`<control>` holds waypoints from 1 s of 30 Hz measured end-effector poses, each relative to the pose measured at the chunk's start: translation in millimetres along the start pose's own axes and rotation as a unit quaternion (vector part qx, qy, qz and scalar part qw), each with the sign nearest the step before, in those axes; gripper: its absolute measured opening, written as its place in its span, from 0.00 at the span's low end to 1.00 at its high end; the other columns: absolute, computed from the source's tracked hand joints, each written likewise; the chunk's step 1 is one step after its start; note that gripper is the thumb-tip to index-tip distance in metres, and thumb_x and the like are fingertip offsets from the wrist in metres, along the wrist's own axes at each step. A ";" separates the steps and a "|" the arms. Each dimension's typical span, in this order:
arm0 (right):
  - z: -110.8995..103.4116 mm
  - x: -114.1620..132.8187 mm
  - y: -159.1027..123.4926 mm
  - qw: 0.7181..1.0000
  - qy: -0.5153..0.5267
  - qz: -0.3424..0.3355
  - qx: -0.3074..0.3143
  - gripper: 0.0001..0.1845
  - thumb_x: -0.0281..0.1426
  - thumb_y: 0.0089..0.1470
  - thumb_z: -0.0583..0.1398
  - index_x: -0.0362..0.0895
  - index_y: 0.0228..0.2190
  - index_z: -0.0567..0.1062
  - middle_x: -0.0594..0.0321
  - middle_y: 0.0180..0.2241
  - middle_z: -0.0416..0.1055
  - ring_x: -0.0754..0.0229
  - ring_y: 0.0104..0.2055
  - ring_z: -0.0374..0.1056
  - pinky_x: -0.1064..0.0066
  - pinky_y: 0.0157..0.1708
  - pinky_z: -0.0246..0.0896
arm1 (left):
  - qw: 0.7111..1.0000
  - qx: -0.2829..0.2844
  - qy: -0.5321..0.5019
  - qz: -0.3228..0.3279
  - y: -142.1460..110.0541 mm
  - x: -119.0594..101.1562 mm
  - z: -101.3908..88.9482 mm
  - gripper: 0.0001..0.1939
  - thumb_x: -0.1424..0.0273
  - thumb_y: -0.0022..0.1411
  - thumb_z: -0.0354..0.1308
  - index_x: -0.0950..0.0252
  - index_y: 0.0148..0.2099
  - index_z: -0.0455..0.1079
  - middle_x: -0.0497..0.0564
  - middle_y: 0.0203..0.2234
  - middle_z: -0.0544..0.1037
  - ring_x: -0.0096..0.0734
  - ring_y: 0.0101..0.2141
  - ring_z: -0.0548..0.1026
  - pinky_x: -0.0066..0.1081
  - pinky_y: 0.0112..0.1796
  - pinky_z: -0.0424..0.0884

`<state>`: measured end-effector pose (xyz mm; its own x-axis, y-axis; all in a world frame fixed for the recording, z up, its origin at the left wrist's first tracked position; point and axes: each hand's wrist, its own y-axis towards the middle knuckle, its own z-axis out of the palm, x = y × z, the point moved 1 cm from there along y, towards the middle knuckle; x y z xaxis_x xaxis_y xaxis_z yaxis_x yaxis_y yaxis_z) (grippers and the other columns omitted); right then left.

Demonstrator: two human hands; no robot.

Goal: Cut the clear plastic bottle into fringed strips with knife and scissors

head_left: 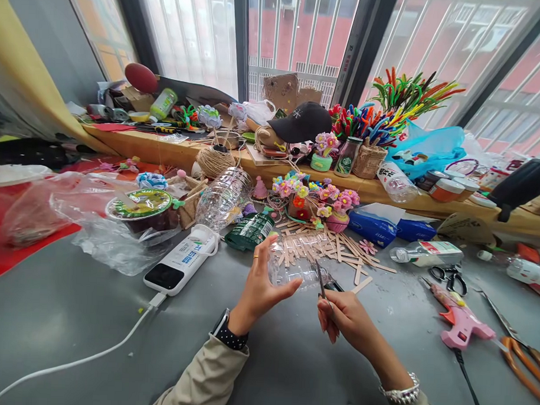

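A clear plastic bottle (294, 273) lies on its side in front of the craft sticks, its see-through walls hard to trace. My left hand (261, 282) cups its left end, fingers up along the plastic and thumb stretched out to the right. In my right hand (343, 316) is a slim pointed metal blade (321, 277), gripped between thumb and fingers with the tip upward at the bottle's right part. Its handle is mostly hidden by my fingers. Just beyond the bottle, flat wooden craft sticks (339, 246) lie in a loose pile.
A white power bank (182, 261) with a cable and a green bottle label (250, 230) lie left. At right are black-handled scissors (448, 278), a pink glue gun (463, 318) and orange-handled scissors (519, 353). Another clear bottle (223, 195) and crafted flowers (327, 198) stand behind.
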<state>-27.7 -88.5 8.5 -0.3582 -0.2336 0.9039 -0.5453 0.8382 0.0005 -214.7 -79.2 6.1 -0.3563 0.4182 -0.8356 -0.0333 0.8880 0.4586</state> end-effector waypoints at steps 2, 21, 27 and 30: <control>-0.6 0.4 0.2 1.000 0.002 0.005 0.003 0.27 0.50 0.53 0.46 0.44 0.14 0.62 0.71 0.10 0.58 0.70 0.10 0.58 0.79 0.13 0.51 | 1.000 -0.001 -0.002 -0.004 0.4 -0.8 -0.1 0.40 0.60 0.47 0.61 0.57 0.58 0.45 0.54 0.54 0.53 0.43 0.54 0.54 0.45 0.54 0.52; -7.0 3.5 -2.6 1.000 0.012 -0.001 0.026 0.26 0.52 0.50 0.49 0.43 0.17 0.63 0.69 0.12 0.61 0.69 0.12 0.60 0.79 0.14 0.52 | 0.953 0.005 -0.275 -0.125 7.3 2.3 4.3 0.44 0.53 0.42 0.61 0.58 0.58 0.47 0.54 0.54 0.56 0.46 0.54 0.58 0.43 0.52 0.56; -7.8 7.2 -3.2 1.000 0.001 -0.014 0.020 0.26 0.51 0.50 0.48 0.43 0.16 0.64 0.69 0.12 0.60 0.69 0.13 0.60 0.78 0.15 0.52 | 0.960 0.041 -0.245 -0.131 4.6 4.5 1.9 0.42 0.53 0.44 0.60 0.55 0.58 0.46 0.53 0.57 0.51 0.46 0.52 0.60 0.40 0.46 0.65; -8.4 6.9 -3.1 1.000 -0.004 -0.017 0.017 0.26 0.52 0.50 0.48 0.43 0.16 0.64 0.69 0.12 0.61 0.69 0.13 0.60 0.78 0.15 0.52 | 0.963 0.047 -0.233 -0.130 5.0 2.9 1.1 0.42 0.51 0.44 0.59 0.54 0.58 0.46 0.53 0.56 0.52 0.46 0.51 0.61 0.39 0.44 0.67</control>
<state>-22.1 -88.6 18.4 -0.3442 -0.2656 0.9005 -0.5834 0.8120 0.0166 -214.9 -73.4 5.6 0.1114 0.2002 -0.9734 0.0280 0.9785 0.2045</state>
